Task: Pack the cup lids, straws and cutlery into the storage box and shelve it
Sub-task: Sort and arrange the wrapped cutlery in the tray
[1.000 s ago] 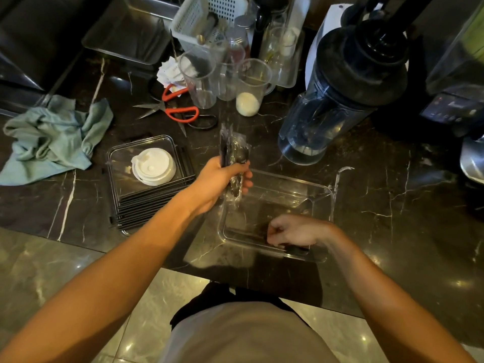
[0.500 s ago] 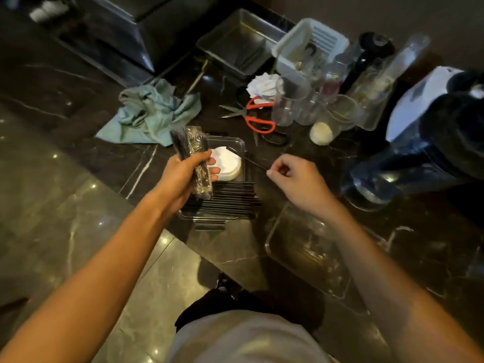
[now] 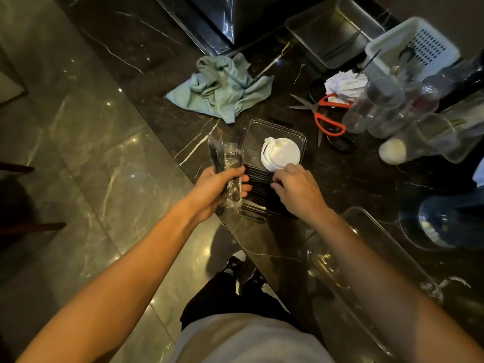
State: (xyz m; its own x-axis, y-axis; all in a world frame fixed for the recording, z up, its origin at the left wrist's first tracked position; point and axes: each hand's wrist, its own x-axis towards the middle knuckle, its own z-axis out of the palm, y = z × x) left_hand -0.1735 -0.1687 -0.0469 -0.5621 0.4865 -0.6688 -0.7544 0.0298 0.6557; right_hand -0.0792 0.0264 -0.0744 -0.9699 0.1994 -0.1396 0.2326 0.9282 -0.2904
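Observation:
A clear storage box (image 3: 275, 124) stands on the dark marble counter near its front edge. Inside it, a stack of white cup lids (image 3: 281, 154) lies at the far end and a row of black straws (image 3: 258, 185) at the near end. My left hand (image 3: 216, 191) hovers just left of the box, closed around several wrapped black cutlery packets (image 3: 225, 159) that stick up from my fist. My right hand (image 3: 297, 191) rests palm down on the straws beside the lids. Its fingertips are hidden, so whether it holds a straw is unclear.
A second clear plastic tray (image 3: 392, 260) lies by my right forearm. Behind the box are a teal cloth (image 3: 222, 87), red-handled scissors (image 3: 327, 119), several clear cups (image 3: 379, 111), a white basket (image 3: 411, 40) and a metal tray (image 3: 332, 35). A blender jug (image 3: 445, 226) stands right.
My right hand left the clear tray, carried a single black straw over and came down onto the straws in the box. My left hand moved the cutlery packets to the box's left side.

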